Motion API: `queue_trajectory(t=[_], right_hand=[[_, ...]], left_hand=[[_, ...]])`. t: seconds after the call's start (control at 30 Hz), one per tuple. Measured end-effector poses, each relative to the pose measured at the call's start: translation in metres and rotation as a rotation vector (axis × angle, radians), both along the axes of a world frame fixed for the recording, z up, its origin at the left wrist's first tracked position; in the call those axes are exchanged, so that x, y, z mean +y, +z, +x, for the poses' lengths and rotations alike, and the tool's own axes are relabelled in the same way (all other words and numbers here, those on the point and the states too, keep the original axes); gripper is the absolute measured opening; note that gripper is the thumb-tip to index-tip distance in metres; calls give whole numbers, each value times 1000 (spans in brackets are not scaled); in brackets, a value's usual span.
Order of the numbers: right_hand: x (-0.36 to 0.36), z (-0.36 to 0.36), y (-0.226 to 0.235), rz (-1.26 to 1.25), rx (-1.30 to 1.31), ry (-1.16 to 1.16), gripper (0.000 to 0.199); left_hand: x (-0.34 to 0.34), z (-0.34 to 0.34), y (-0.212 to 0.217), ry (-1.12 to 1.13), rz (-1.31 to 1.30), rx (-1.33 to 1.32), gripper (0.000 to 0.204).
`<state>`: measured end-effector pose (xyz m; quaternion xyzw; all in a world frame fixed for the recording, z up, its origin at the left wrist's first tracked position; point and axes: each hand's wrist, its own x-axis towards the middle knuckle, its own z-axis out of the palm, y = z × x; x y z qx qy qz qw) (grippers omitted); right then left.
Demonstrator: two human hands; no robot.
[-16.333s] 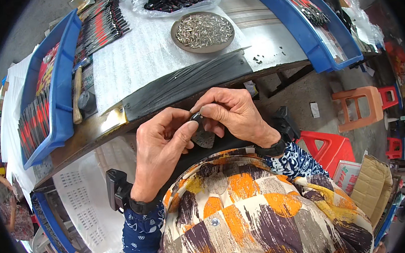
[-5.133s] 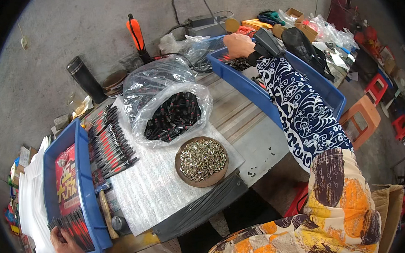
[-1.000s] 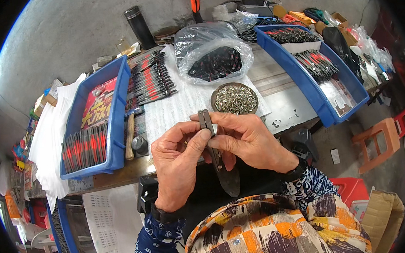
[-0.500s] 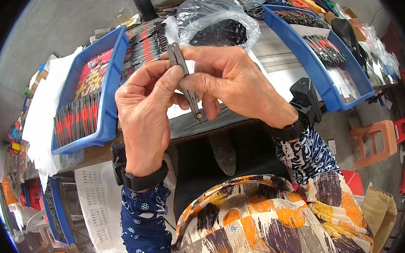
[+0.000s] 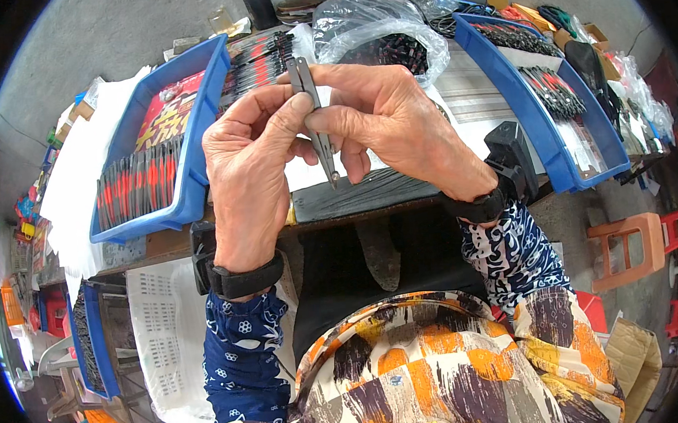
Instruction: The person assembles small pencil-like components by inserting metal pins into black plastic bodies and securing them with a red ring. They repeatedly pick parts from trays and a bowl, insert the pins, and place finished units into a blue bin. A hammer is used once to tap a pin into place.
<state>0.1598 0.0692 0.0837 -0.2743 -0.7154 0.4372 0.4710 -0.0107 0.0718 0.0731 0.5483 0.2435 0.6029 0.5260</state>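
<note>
Closest in, both hands are raised together above the near edge of the workbench [image 5: 199, 241]. The left hand [image 5: 253, 162] and the right hand [image 5: 395, 121] pinch one slim metal tool [image 5: 312, 111] between them: the left thumb and forefinger grip its upper part, the right fingertips press on it from the other side, and its narrow tip points down toward a dark mat [image 5: 377, 193] lying on the workbench edge. The other fingers of both hands are curled loosely. Each wrist wears a black band with a small black box on it. Left of the hands, on the workbench, a blue tray [image 5: 189, 198] holds rows of red-and-black handled tools. Right of the hands, a second blue tray [image 5: 538, 131] holds more dark tools laid on white paper. Beyond the hands, farther back on the workbench, a clear plastic bag [image 5: 378, 40] is filled with dark pieces.
</note>
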Motion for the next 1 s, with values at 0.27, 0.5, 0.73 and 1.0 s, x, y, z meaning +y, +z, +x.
queue_trajectory(t=[0.27,0.5,0.73,1.0], right_hand=[[-4,0,-6,-99,-19,-26,40],[-15,14,-7,-121,-60,2,41],[-12,17,-14,-97,10,-76,24],[-4,31,-23,-235,95,116,21]], left_hand=[[-6,1,-4,49,-11,48,14],[-21,4,-19,-13,-75,83,11],[-27,6,-27,-70,-180,136,11],[-23,-3,-31,-362,-371,52,14]])
